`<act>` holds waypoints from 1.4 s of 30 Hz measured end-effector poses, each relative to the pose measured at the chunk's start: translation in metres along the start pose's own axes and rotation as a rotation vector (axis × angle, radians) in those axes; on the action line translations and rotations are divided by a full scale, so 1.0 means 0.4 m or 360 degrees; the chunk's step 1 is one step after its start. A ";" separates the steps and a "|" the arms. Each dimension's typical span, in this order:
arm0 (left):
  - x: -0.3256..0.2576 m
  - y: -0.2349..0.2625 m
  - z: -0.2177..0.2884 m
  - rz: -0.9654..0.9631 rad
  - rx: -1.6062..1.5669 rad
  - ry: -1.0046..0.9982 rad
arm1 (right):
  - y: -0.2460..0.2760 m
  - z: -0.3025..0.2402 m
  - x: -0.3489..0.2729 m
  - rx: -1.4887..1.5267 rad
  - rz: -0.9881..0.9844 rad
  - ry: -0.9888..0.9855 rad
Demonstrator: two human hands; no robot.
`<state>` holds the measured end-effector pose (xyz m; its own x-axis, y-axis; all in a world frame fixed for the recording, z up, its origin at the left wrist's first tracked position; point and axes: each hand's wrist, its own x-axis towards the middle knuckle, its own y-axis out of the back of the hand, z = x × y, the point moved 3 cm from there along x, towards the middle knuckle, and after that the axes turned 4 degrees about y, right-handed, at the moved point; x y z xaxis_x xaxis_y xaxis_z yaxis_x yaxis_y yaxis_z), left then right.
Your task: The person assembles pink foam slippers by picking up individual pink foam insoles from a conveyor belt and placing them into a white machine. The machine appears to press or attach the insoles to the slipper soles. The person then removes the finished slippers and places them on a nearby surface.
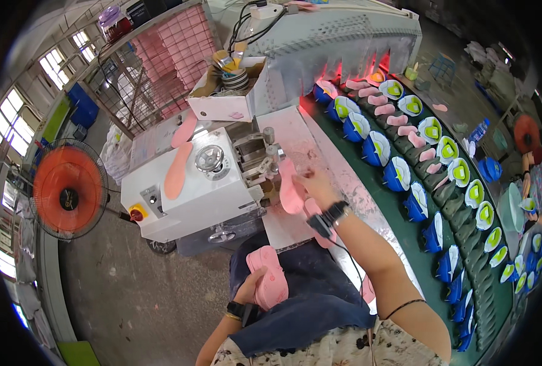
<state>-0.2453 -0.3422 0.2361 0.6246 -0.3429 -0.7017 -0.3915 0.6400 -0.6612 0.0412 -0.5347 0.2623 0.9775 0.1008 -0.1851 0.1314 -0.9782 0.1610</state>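
My left hand (pixel 251 287) is closed around a stack of pink insoles (pixel 268 277) above my lap, beside the dark blue cloth. My right hand (pixel 317 186) reaches to the front of a white machine (pixel 191 207), its fingers closed at the edge of a single pink insole (pixel 290 194). That insole's upper end is right by the machine's metal rollers (pixel 262 160). More pink insole pieces (pixel 312 210) lie under my right wrist, partly hidden by it. Two flat insoles, one salmon-coloured (pixel 178 171) and one pink (pixel 184 131), rest on top of the machine.
On my right runs a green conveyor (pixel 399 244) with rows of blue-and-white shoe uppers (pixel 376 148) and small pink pieces (pixel 398 120). Red light glows from the heater tunnel (pixel 344 43) at its far end. A white carton (pixel 225 100) holds tools. An orange fan (pixel 69 189) stands left.
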 end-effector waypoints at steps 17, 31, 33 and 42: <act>-0.036 0.036 0.025 0.0065 -0.0012 -0.0306 | -0.039 -0.008 0.112 -0.0393 0.0199 0.0362; 0.002 0.030 -0.007 -0.0008 0.0193 -0.0226 | 0.675 0.202 -0.114 0.0506 0.1208 0.0021; 0.010 -0.009 -0.014 -0.0010 0.0046 -0.0190 | 0.910 0.309 -0.233 0.0130 0.1501 -0.0003; 0.027 -0.110 -0.019 0.0090 0.0192 -0.0303 | 1.212 0.391 -0.232 -0.0657 0.1722 0.0408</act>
<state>-0.2265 -0.3795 0.2556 0.7245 -0.1758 -0.6665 -0.3527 0.7362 -0.5776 -0.0116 -1.0465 0.2059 0.6115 -0.6633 0.4315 -0.7865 -0.4494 0.4237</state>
